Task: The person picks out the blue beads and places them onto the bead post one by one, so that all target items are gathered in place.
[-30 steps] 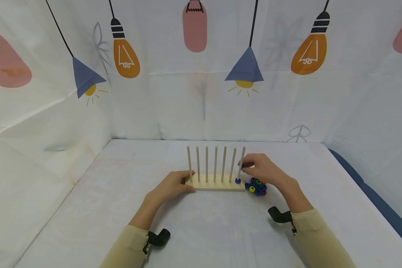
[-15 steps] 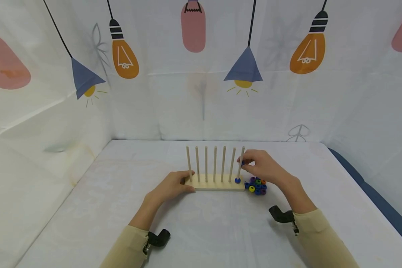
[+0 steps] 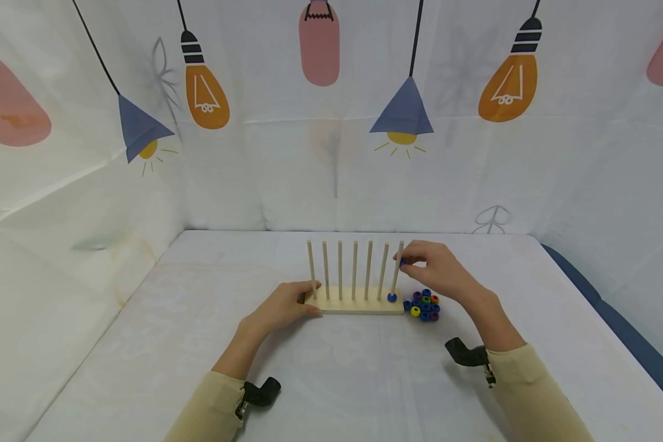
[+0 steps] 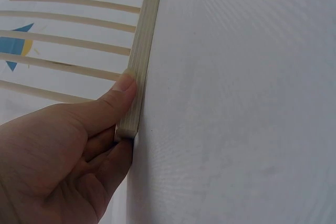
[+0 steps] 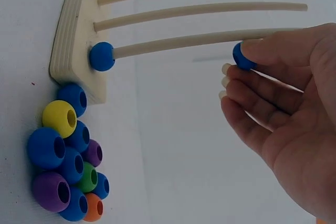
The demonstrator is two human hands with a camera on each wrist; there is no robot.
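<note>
A pale wooden peg board (image 3: pixel 359 305) with several upright pegs stands on the table. My left hand (image 3: pixel 282 306) grips its left end, with the thumb along the edge in the left wrist view. One blue bead (image 5: pixel 102 56) sits at the bottom of the rightmost peg (image 3: pixel 398 267). Close beside the upper part of that peg, my right hand (image 3: pixel 439 270) pinches another blue bead (image 5: pixel 243 57) between thumb and fingers. In the right wrist view this bead appears next to the peg rather than around it; whether they touch, I cannot tell.
A cluster of loose beads, mostly blue with a yellow bead (image 5: pixel 59 118), a green bead (image 5: pixel 88 178), an orange bead (image 5: pixel 94 206) and purple ones, lies against the board's right end. A white printed curtain (image 3: pixel 287 172) hangs behind the table (image 3: pixel 353 380).
My right hand has risen along the rightmost peg with the pinched blue bead, and more of the loose beads show beneath it. My left hand and the peg board stay in place.
</note>
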